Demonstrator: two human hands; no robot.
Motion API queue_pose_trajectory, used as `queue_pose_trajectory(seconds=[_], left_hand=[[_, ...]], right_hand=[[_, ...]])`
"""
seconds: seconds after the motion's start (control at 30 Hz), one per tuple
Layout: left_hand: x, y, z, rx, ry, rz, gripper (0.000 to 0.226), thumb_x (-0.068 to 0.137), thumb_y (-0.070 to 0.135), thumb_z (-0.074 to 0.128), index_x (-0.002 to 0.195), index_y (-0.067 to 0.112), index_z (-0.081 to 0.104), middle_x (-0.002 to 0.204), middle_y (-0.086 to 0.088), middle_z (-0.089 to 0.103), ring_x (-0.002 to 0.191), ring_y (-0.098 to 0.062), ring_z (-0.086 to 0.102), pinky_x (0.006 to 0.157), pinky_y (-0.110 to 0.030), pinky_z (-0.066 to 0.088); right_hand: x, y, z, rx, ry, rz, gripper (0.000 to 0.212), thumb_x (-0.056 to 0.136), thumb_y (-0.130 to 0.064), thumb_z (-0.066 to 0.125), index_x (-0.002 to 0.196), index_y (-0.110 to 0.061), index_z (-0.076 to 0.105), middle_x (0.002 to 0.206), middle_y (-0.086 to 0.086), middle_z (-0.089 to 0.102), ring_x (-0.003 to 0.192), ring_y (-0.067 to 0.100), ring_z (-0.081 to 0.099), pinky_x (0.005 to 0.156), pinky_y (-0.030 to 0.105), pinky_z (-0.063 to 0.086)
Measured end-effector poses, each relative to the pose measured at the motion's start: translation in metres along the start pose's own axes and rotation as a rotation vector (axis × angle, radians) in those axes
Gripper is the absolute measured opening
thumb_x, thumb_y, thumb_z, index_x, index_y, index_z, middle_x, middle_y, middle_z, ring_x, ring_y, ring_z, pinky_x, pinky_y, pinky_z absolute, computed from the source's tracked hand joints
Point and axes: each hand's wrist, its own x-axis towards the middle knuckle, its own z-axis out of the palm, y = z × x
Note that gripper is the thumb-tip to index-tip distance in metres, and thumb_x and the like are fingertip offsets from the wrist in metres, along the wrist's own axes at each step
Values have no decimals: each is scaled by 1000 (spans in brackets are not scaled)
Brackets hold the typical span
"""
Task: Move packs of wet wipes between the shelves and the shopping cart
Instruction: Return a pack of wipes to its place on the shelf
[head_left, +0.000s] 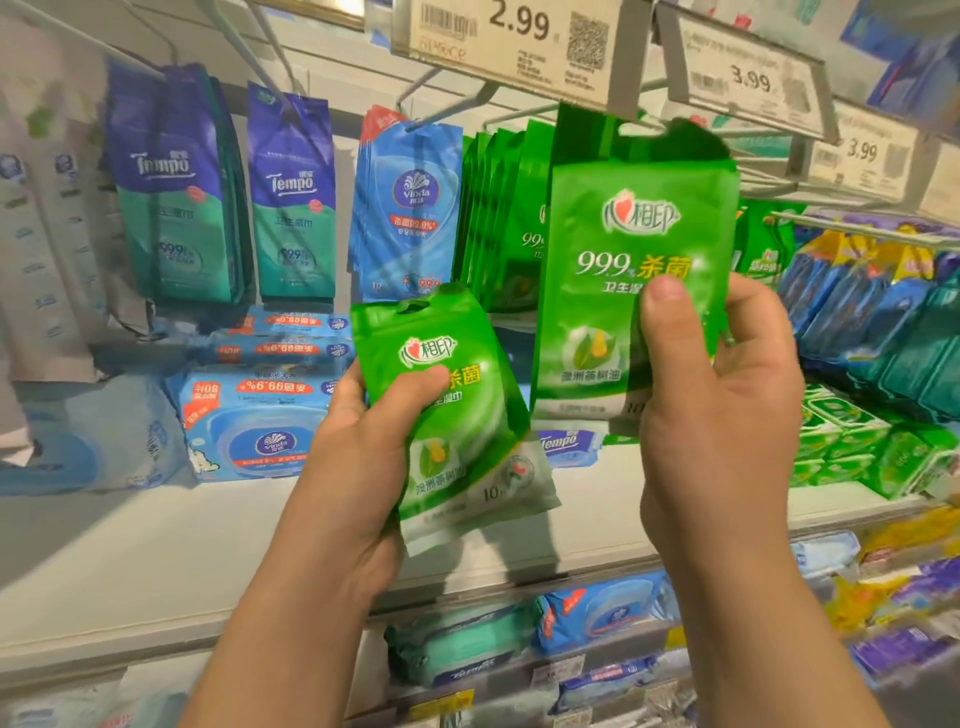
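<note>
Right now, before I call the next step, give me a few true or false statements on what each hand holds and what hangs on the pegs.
1. The left hand grips a green wipes pack. True.
2. The right hand is empty. False: it holds a second green pack, thumb on its front.
3. The price tag above the raised pack reads 2.99. True.
4. The Vinda packs on the peg are red. False: they are blue.
5. Tempo packs hang left of the Vinda ones. True.
</note>
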Motion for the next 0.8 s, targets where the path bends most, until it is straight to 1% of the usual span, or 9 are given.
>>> queue_pose_trajectory(seconds=[0.17, 0.27, 0.37, 0.43, 0.53, 0.6, 0.7, 0.77, 0.8], left_hand=[[4, 4, 1, 4, 51, -37, 29, 89, 13, 67, 117, 20, 68, 96, -8, 80, 72, -23, 76, 70, -42, 64], [6, 7, -1, -9, 74, -25, 26, 86, 9, 69, 111, 16, 67, 81, -6, 79, 62, -19, 75, 57, -32, 62], [3, 14, 3, -14, 71, -45, 40, 75, 13, 73, 114, 16, 67, 84, -7, 80, 63, -21, 75, 58, -34, 62], [4, 16, 6, -12, 135, -6, 15, 89, 1, 64, 99, 12, 63, 58, -2, 73, 44, -12, 68, 41, -20, 52], [4, 18, 8, 24, 150, 26, 23, 95, -7, 54, 85, 13, 55, 37, 4, 58, 28, -7, 55, 28, -16, 38], [5, 18, 10, 30, 169, 18, 24, 96, -9, 51, 85, 12, 55, 37, 5, 58, 27, -7, 54, 28, -16, 37], [8, 20, 14, 22, 203, -15, 25, 96, -10, 50, 84, 12, 55, 37, 4, 58, 28, -7, 55, 28, -15, 37], [9, 21, 14, 30, 208, -15, 25, 96, -9, 51, 83, 12, 55, 37, 5, 58, 27, -7, 54, 28, -15, 37], [8, 21, 14, 32, 212, -11, 25, 96, -9, 52, 83, 12, 55, 37, 5, 58, 27, -6, 54, 28, -15, 37]], right_hand=[[13, -2, 5, -20, 55, -9, 30, 84, -57, 66, 96, -29, 61, 95, -4, 70, 88, 30, 64, 82, 68, 52], [17, 3, 7, -21, 59, 9, 33, 84, -56, 66, 95, -24, 63, 90, -5, 69, 82, 21, 62, 82, 61, 54], [18, 12, 9, 2, 50, 62, 32, 84, -54, 68, 94, -24, 65, 90, -1, 72, 82, 26, 67, 80, 55, 56], [18, 18, 11, 8, 52, 85, 31, 83, -55, 68, 94, -26, 65, 94, 5, 73, 89, 37, 69, 83, 61, 56], [23, 26, 16, 5, 33, 92, 31, 84, -57, 67, 88, -27, 62, 92, 18, 69, 89, 49, 64, 79, 67, 53], [27, 29, 18, -31, 6, 124, 39, 83, -62, 66, 85, -26, 50, 83, 16, 51, 76, 45, 54, 74, 67, 52], [33, 34, 23, 3, -42, 154, 39, 96, -47, 65, 88, -12, 47, 75, 14, 39, 66, 28, 40, 50, 53, 40], [37, 35, 28, 9, -42, 192, 46, 100, -39, 63, 109, 6, 54, 76, 22, 51, 67, 23, 41, 53, 43, 39], [40, 37, 30, -1, -37, 207, 42, 100, -38, 63, 107, 2, 57, 76, 19, 50, 67, 21, 42, 55, 40, 40]])
